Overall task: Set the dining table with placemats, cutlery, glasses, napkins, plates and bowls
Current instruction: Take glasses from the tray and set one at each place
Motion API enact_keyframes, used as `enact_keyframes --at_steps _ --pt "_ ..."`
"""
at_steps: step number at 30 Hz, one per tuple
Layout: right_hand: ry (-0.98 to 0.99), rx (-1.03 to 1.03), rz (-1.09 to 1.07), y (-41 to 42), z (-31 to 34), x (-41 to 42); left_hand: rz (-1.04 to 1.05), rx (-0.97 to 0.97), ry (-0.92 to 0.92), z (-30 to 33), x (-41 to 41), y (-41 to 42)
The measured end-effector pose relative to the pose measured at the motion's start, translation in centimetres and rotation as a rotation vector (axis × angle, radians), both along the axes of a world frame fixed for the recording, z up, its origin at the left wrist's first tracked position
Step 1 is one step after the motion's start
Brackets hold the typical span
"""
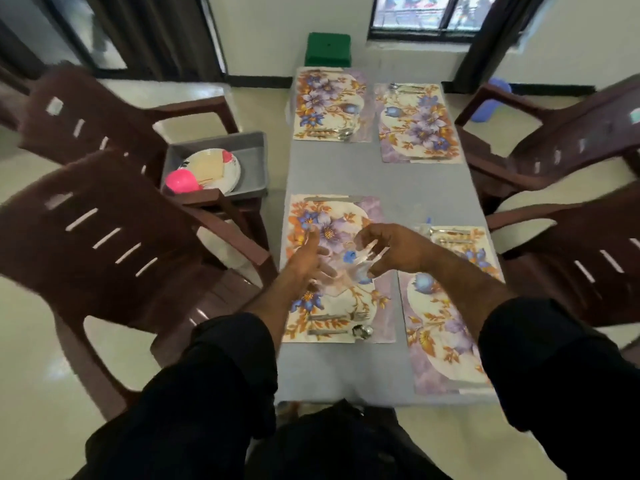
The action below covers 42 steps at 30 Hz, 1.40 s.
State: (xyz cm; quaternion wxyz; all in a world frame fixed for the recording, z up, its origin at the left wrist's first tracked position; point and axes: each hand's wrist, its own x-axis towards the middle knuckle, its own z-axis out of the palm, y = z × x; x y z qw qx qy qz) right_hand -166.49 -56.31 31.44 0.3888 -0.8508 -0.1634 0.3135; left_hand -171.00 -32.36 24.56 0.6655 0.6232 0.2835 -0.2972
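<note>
Head cam is looking down on the grey table [346,174], w/ four floral placemats already lying on it: far-left mat [329,102], far-right mat [417,124], near-left mat [334,268], near-right mat [446,317]. Mats look done. Cutlery is sitting on each mat, e.g. fork and spoon [343,325] at the near edge of the near-left mat, so that step looks mostly done too. A grey tray [256,150] is resting on the left chair [104,133], holding plates [214,169], what looks like a folded napkin, and a pink bowl [181,181]; those are still waiting to go out. Both hands are working over the near-left mat. Left hand [310,261] and right hand [391,251] are holding clear glasses [360,265] between them, apparently pulling a stack apart; motion blur hides exact grip. One clear glass [424,228] seems to be standing by the near-right mat's far edge. So glasses are underway; napkins, plates, bowls are left.
</note>
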Motion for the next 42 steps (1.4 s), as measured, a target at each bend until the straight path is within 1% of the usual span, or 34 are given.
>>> enact_keyframes --at_steps 1,4,6,8,11,14,20,28,38,42 --pt "-0.032 -0.048 -0.048 -0.3 0.4 -0.8 -0.027 0.022 -0.018 -0.1 0.0 0.0" --pt "-0.151 -0.261 -0.15 -2.0 1.7 -3.0 -0.199 0.101 -0.039 -0.6 0.4 -0.4" --pt "-0.24 -0.445 -0.157 -2.9 2.4 -4.8 -0.369 0.25 -0.141 -1.0 0.9 -0.9" --pt "-0.255 -0.579 -0.153 -3.7 2.3 -6.8 -0.506 0.388 -0.265 -1.0 0.7 -1.8" --pt "-0.198 -0.667 -0.167 -3.7 1.2 -9.4 -0.595 0.398 -0.325 -0.3 -0.1 -2.4" --pt "-0.167 -0.716 -0.14 -2.6 0.2 -11.3 -0.604 0.384 -0.343 -1.3 -0.4 -2.3" --pt "-0.182 -0.745 -0.108 -0.7 -1.4 -13.2 -0.588 0.376 -0.309 -2.6 -0.3 -0.6" --pt "-0.193 -0.76 -0.112 0.6 -1.1 -13.4 -0.526 0.264 -0.271 -4.2 0.5 1.5" --pt "-0.216 -0.777 -0.088 1.3 -1.2 -13.8 -0.51 0.221 -0.245 -2.3 -0.1 1.4" --pt "-0.221 -0.788 -0.076 1.1 -1.5 -14.2 -0.514 0.265 -0.258 -1.9 -0.8 1.6"
